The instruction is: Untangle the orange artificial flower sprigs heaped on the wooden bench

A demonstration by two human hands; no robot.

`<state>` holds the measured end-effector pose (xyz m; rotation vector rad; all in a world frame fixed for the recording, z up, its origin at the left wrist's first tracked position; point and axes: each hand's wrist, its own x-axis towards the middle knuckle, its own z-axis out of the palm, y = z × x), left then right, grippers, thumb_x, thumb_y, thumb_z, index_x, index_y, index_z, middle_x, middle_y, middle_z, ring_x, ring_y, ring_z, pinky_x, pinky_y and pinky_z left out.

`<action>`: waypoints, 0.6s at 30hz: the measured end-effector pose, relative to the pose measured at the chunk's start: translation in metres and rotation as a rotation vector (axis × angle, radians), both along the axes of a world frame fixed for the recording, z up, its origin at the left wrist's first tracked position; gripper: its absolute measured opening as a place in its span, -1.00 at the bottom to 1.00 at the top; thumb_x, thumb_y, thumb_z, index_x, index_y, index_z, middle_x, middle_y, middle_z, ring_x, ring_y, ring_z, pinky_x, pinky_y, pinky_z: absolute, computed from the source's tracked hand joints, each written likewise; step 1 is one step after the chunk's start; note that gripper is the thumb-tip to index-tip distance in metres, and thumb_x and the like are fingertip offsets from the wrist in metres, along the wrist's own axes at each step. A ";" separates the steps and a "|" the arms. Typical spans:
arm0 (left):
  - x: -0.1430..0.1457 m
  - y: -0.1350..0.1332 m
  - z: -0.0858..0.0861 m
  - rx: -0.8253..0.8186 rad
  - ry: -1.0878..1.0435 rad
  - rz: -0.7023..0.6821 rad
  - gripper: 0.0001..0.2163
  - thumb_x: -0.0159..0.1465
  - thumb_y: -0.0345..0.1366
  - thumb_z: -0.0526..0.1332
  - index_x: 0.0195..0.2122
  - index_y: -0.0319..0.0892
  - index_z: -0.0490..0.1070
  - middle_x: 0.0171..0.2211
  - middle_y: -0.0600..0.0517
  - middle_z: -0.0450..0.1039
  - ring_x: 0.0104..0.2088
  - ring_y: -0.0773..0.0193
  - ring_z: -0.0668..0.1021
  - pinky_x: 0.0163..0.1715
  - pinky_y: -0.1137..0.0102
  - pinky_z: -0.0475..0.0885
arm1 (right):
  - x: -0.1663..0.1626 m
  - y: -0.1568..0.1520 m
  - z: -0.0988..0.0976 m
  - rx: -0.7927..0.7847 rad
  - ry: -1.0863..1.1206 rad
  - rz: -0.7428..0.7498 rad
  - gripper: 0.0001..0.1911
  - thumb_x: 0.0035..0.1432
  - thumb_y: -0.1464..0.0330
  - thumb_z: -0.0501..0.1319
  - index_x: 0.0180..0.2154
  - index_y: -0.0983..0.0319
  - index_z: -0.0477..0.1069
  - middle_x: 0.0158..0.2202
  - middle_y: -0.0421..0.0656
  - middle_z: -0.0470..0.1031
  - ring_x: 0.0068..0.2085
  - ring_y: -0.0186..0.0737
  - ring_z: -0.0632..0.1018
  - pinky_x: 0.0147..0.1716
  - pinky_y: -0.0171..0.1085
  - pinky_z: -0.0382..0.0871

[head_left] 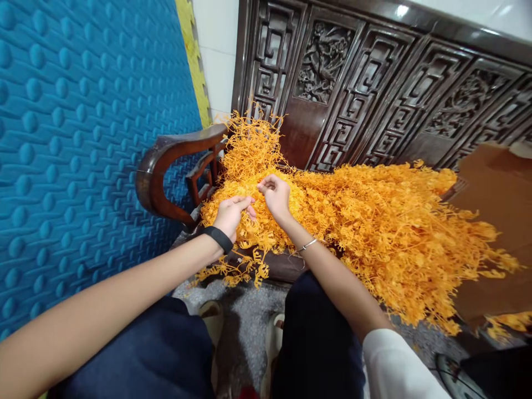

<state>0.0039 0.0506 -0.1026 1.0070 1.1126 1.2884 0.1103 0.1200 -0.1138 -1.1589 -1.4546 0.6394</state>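
Sprigs (374, 221) lie on the bench (285, 267), before its backrest (306, 124), right of its armrest (150, 174).

Two bare forearms reach forward and converge, the left one (124, 311) stretched long from the low left, the right one (332, 271) angling up from the low right. The left hand (233, 216) shows its back, thumb and index finger pointing inward toward the other hand. Just beyond it, the right hand (276, 197) curls, thumb and index tips drawn together in a pinch, wrist slightly bent. The fingertips are near each other but apart; what lies between each pinch is too small to tell.
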 end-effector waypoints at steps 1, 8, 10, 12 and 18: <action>0.000 -0.002 0.000 -0.008 -0.001 -0.001 -0.81 0.16 -0.44 0.09 -0.61 -0.23 0.30 -0.72 0.14 0.31 -0.65 0.39 0.35 -0.42 0.41 0.31 | 0.002 0.005 0.000 0.012 0.000 -0.029 -0.84 -0.10 0.53 0.18 -0.59 0.24 0.25 -0.59 -0.28 0.32 -0.52 -0.38 0.33 -0.44 -0.35 0.25; -0.003 -0.040 -0.004 -0.074 0.108 -0.319 -0.85 0.12 -0.39 0.17 -0.58 -0.24 0.36 -0.77 0.09 0.35 -0.68 0.36 0.38 -0.50 0.42 0.29 | 0.072 0.045 -0.002 0.066 0.018 -0.335 -0.86 0.04 0.54 0.17 -0.51 0.29 0.26 -0.49 -0.24 0.35 -0.43 -0.40 0.37 -0.33 -0.34 0.29; -0.006 -0.043 -0.006 -0.024 0.191 -0.392 -0.85 0.14 -0.34 0.17 -0.56 -0.24 0.36 -0.73 0.10 0.38 -0.67 0.39 0.38 -0.52 0.45 0.28 | 0.082 0.048 -0.007 0.076 -0.024 -0.295 -0.89 0.07 0.48 0.21 -0.46 0.31 0.30 -0.45 -0.25 0.36 -0.40 -0.41 0.39 -0.30 -0.33 0.32; -0.010 -0.040 -0.008 0.000 0.249 -0.396 -0.85 0.14 -0.32 0.18 -0.55 -0.24 0.36 -0.71 0.10 0.39 -0.66 0.41 0.38 -0.55 0.48 0.25 | 0.082 0.051 -0.013 0.073 -0.062 -0.258 -0.92 0.08 0.48 0.20 -0.43 0.31 0.31 -0.42 -0.24 0.38 -0.39 -0.41 0.40 -0.28 -0.32 0.34; -0.025 -0.022 -0.016 0.020 0.285 -0.335 -0.84 0.14 -0.29 0.16 -0.53 -0.23 0.38 -0.76 0.12 0.33 -0.69 0.42 0.34 -0.57 0.48 0.23 | 0.066 0.054 -0.019 0.062 -0.187 -0.090 -0.73 -0.05 0.54 0.25 -0.22 0.30 0.38 -0.12 -0.03 0.42 -0.26 -0.31 0.40 -0.07 -0.24 0.26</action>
